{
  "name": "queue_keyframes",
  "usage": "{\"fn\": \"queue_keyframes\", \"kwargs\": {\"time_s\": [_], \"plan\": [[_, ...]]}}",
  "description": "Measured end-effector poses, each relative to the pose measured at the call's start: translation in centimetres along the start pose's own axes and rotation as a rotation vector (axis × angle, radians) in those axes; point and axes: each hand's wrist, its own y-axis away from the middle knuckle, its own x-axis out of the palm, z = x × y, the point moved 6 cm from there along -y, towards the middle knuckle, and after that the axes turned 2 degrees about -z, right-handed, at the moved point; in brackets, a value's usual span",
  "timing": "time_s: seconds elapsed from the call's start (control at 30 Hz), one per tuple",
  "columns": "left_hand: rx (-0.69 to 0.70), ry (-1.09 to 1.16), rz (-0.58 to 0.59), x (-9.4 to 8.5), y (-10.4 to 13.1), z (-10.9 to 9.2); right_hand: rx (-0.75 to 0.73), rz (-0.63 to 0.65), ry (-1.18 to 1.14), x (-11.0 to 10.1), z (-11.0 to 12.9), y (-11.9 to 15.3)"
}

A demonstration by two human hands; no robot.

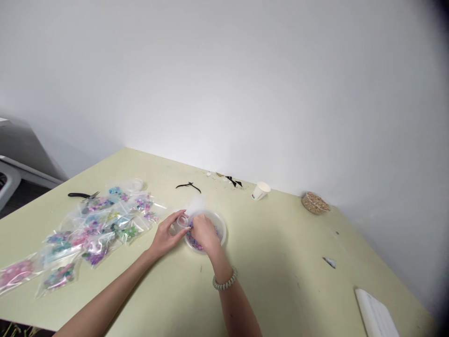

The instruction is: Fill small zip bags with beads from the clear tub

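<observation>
1. The round, translucent bowl (223, 235) sits on the pale green surface (273, 267), holding small purple, pink and blue beads (194, 243).
2. Left hand (167, 237): fingers curl around what looks like a small clear cup (182, 221).
3. Right hand (205, 232) dips inside; cannot tell its fingers' state.

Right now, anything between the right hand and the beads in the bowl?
Nothing visible: the right hand is inside the bowl's rim, over the beads. The left hand holds a small clear container beside it, not between. The right hand's fingers are mostly hidden, so contact is unclear.
</observation>
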Motion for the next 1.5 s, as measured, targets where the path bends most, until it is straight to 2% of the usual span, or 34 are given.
{"fn": "queue_keyframes", "kwargs": {"time_s": [0.37, 1.5], "plan": [[-0.019, -0.002, 0.0, 0.02, -0.1, 0.08, -0.049, -0.08, 0.0, 0.35, -0.22, -0.81], [-0.072, 0.003, 0.023, 0.29, 0.0, 0.64, -0.064, -0.101, 0.01, 0.22, -0.1, -0.79]]}}
